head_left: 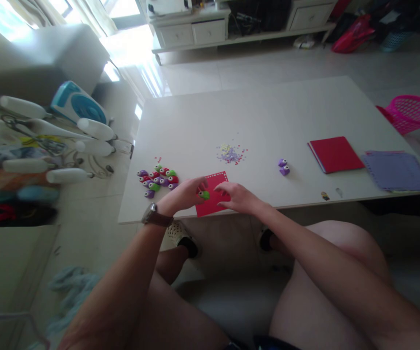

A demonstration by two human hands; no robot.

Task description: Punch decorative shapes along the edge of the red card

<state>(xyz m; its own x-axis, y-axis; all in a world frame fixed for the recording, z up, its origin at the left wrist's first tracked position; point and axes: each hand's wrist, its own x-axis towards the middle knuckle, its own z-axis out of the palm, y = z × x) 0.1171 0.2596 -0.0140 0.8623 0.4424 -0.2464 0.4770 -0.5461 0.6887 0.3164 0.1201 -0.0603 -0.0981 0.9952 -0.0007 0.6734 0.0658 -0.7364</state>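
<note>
A red sheet [210, 206] with a row of small cut shapes along its top lies at the table's front edge. My left hand [186, 194], with a watch on the wrist, is over its left side, fingers closed round a green punch [204, 195]. Over the sheet's right side is my right hand [237, 197], its fingers apart and nothing visible between them. A cluster of purple, red and green punches [159, 181] stands left of my left hand. Behind the sheet lies a pile of purple, yellow and red paper bits [230, 153].
On the white table [260, 112], two purple punches [283, 167], a red pad [337, 154] and purple sheets [397, 170] lie to the right. Two small items [325, 196] are near the front edge. A pink basket [413, 114] stands beyond the right end.
</note>
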